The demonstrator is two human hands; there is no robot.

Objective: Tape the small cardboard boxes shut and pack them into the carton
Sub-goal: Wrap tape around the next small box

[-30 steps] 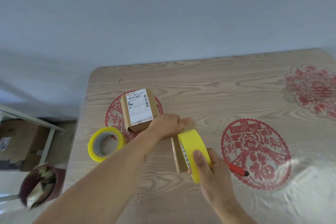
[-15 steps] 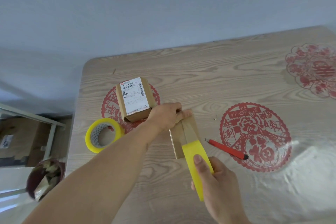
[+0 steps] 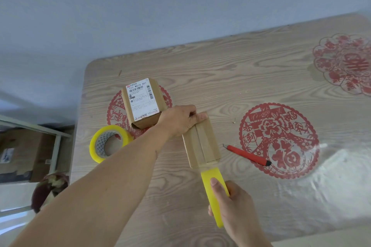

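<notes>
Gripping the yellow tape roll [image 3: 213, 196] with the right hand [image 3: 234, 204], the person pulls it toward the near table [image 3: 230, 70] edge, while the left hand [image 3: 180, 120] holds the far end of the small box [image 3: 201, 142] down. If that hold slips, the box could slide and the tape lie crooked over the seam; the carton is not in view

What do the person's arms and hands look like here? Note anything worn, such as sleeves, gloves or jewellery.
Both arms are bare: no sleeves show on either forearm. The left hand and the right hand wear no gloves, and no rings, watch or bracelet can be seen.
</notes>
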